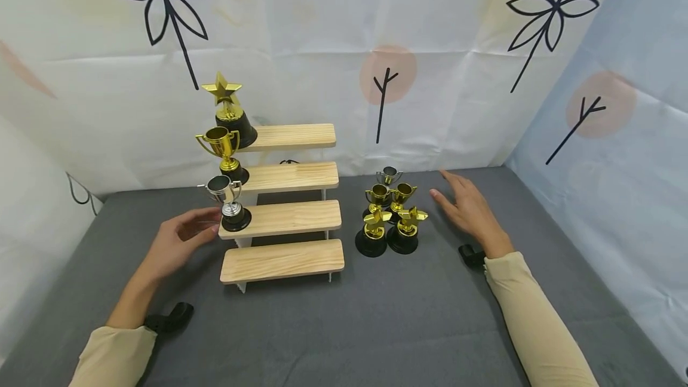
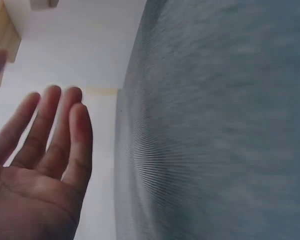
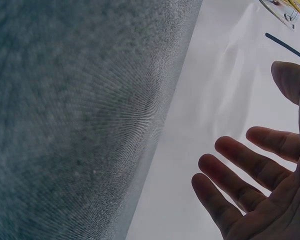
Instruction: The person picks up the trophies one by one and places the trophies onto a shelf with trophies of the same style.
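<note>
A four-step wooden display stand [image 1: 282,260] holds three trophies at its left end. A gold star trophy [image 1: 230,112] tops it, a gold cup trophy [image 1: 220,143] is one step lower, and a silver cup trophy [image 1: 232,209] below that. My left hand [image 1: 174,245] lies beside the silver cup's step, fingers loosely bent. In the left wrist view nothing is in its palm [image 2: 37,195]. My right hand [image 1: 472,211] is spread to the right of the trophies on the table, apart from them. The right wrist view shows its fingers [image 3: 252,170] extended and holding nothing.
On the grey cloth [image 1: 376,327], right of the stand, two gold star trophies [image 1: 374,226] stand in front of two gold cups [image 1: 402,193] and a silver cup [image 1: 388,174]. A printed white curtain [image 1: 312,28] closes the back. A dark cable [image 1: 80,196] hangs at left.
</note>
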A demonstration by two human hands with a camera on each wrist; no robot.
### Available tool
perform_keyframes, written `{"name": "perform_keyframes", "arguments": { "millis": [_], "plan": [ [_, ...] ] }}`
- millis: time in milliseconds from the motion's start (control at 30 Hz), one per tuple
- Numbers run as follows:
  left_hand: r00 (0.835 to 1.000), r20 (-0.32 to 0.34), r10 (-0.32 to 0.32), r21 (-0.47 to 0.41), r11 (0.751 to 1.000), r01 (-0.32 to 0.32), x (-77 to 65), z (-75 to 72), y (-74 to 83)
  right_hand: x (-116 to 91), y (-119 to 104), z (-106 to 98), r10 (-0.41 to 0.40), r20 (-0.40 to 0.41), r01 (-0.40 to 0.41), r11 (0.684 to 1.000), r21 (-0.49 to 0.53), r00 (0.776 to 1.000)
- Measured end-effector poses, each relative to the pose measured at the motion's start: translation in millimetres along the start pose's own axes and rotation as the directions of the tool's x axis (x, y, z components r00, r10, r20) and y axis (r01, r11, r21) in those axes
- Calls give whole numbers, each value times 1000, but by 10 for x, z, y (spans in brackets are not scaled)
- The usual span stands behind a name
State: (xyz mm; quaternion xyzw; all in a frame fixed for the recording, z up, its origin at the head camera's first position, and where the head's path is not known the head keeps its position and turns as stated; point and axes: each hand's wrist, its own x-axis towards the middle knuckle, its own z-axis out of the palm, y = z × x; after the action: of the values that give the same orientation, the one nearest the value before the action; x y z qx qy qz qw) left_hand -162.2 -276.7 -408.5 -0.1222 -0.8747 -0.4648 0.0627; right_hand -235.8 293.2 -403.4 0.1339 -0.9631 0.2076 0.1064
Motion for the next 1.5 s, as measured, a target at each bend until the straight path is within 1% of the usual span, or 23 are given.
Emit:
{"name": "perform_keyframes", "arguments": {
  "millis": [100,200,267,367,433,500,633,667,733,867,1033,1133,1300,1500],
  "plan": [
    [999,39,-24,-96,995,27,-95,3,13,8,-15,-9,0,0,0,1000,2,1000],
    [995,91,-37,-211,976,56,-189,20,27,11,-26,-11,1,3,-1,1000,9,1000],
    [991,127,-31,-281,958,66,-242,39,32,12,-24,-7,1,3,-1,1000,13,1000],
    [984,176,-3,-328,943,62,-306,70,29,16,-12,1,3,1,-3,1000,16,1000],
    [978,207,23,-372,926,57,-338,90,18,14,-10,4,5,2,-5,1000,17,1000],
    [970,233,63,-423,905,43,-361,112,-5,12,-13,4,7,5,-7,1000,18,1000],
    [956,263,130,-544,838,36,-385,147,-79,3,-13,14,10,7,-10,1000,23,1000],
    [953,266,143,-564,825,34,-391,154,-100,1,-11,18,11,7,-11,1000,24,1000],
    [951,268,157,-588,808,32,-403,164,-131,-4,-8,22,13,8,-13,1000,27,1000],
    [946,271,177,-598,801,21,-410,172,-160,-7,-4,25,21,19,-21,999,31,1000],
    [945,277,175,-570,822,15,-395,192,-179,14,-2,18,13,25,-14,999,42,1000],
    [949,271,160,-541,841,13,-388,206,-189,27,-1,10,8,25,-9,999,47,1000],
    [959,246,138,-508,861,6,-392,213,-195,26,-4,7,15,27,-17,999,48,1000],
    [966,216,139,-515,857,-8,-399,226,-195,21,-8,12,17,28,-18,998,57,999]
  ]
}}
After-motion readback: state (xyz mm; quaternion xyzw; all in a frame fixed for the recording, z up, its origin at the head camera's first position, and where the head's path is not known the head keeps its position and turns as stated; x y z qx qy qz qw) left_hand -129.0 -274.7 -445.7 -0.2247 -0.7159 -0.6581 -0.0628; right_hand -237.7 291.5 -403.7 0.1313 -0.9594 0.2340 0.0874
